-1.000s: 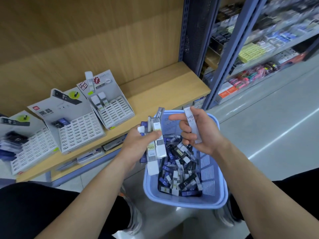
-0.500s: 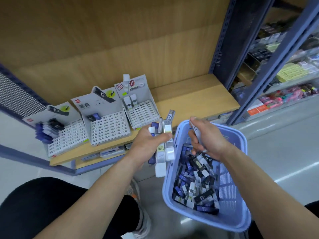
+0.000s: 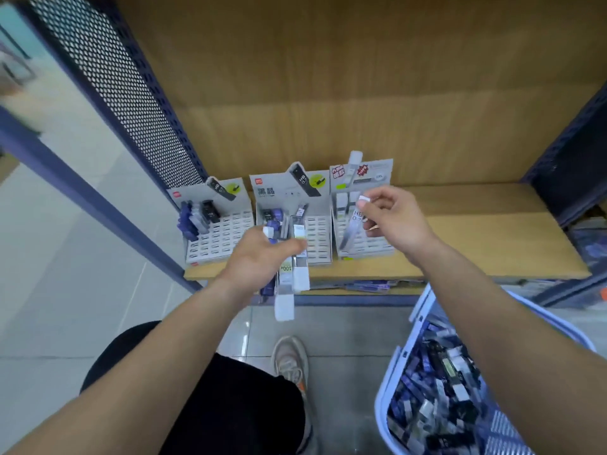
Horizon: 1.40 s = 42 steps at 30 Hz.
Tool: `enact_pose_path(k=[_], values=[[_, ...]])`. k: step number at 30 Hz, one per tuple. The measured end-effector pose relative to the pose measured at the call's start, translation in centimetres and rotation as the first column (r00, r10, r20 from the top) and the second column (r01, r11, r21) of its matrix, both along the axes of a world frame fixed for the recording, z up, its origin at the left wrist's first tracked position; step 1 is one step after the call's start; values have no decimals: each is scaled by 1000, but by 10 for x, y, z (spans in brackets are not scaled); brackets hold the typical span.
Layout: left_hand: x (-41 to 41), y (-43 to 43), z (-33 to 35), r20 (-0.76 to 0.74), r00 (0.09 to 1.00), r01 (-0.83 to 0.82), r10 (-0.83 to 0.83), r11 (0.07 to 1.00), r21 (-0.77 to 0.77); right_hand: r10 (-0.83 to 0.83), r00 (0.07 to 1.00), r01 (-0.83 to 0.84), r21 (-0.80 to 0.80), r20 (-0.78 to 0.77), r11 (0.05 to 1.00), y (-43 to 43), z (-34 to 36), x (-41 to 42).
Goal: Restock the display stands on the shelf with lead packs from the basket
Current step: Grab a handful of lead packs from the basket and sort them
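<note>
Looking down through the head camera: pinching a single clear lead pack (image 3: 353, 224) in the right hand (image 3: 394, 221), thumb and fingertips curled round its upper end, lower end angled down over the slotted face of the right stand (image 3: 381, 172); touching it or just above, impossible to tell. Gripping a fanned bundle of packs (image 3: 292, 274) in the left hand (image 3: 259, 257), fingers wrapped round them, in front of the middle stand (image 3: 317, 231). Judging by the slots, hardly begun: only a small cluster of packs standing at the back of the left stand (image 3: 223, 239), a few in the middle one, a couple in the right one, with most slots bare. Plenty left in the blue basket (image 3: 423, 310) on the floor at lower right, near the shelf (image 3: 492, 244).
</note>
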<state>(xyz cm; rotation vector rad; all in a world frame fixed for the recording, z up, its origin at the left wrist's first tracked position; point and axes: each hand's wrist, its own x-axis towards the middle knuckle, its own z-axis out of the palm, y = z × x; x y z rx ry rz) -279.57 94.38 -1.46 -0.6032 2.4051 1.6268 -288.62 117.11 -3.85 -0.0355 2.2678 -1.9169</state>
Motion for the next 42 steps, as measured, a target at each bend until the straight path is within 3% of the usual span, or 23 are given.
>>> enact_pose_path(k=[3, 11, 21, 27, 32, 42], values=[[0, -41, -4, 7, 1000, 4, -4, 1000, -29, 58, 998, -56, 50, -36, 997, -39, -7, -19], [18, -128, -53, 52, 963, -267, 266, 963, 30, 258, 963, -237, 208, -78, 949, -164, -42, -58], [14, -194, -83, 95, 898, -426, 429, 903, -49, 466, 872, -390, 362, -149, 846, -297, -82, -106], [15, -202, -89, 177, 892, -416, 417, 908, -45, 600, 784, -458, 504, -158, 732, -322, -98, -108], [9, -205, -82, 194, 895, -414, 403, 910, 17, 599, 781, -424, 555, -175, 716, -330, -108, -102], [8, -210, -72, 181, 889, -427, 421, 904, -4, 610, 765, -404, 586, -205, 703, -333, -111, -96]])
